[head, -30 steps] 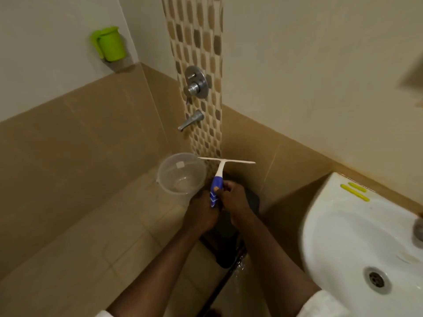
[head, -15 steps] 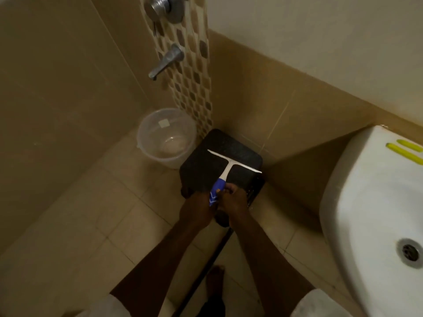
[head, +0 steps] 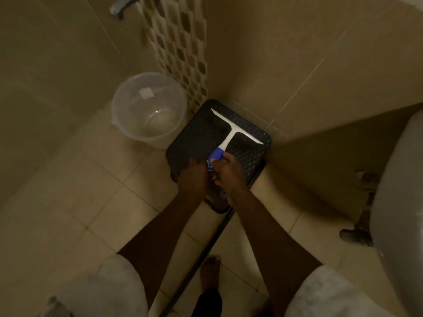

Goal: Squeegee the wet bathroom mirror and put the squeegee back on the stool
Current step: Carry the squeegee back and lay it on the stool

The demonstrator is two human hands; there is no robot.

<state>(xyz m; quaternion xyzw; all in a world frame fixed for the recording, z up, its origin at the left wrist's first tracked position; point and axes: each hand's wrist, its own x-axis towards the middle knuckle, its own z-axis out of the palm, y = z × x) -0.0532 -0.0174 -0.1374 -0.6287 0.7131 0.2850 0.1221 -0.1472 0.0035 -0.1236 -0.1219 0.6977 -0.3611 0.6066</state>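
- Against the tiled wall corner, a dark stool (head: 201, 138) stands on the floor beside a clear bucket (head: 148, 110).
- Both hands, left hand (head: 194, 173) and right hand (head: 230, 170), curl round the squeegee (head: 232, 131) handle; its blade lies over the stool's far edge.

Both hands grip the blue handle of the squeegee (head: 231, 131), left hand (head: 193, 173) beside right hand (head: 230, 171), over the black stool (head: 201, 133) in the wall corner. Its white blade lies across the stool's far edge. A clear bucket (head: 148, 108) stands just beside the stool's left edge.
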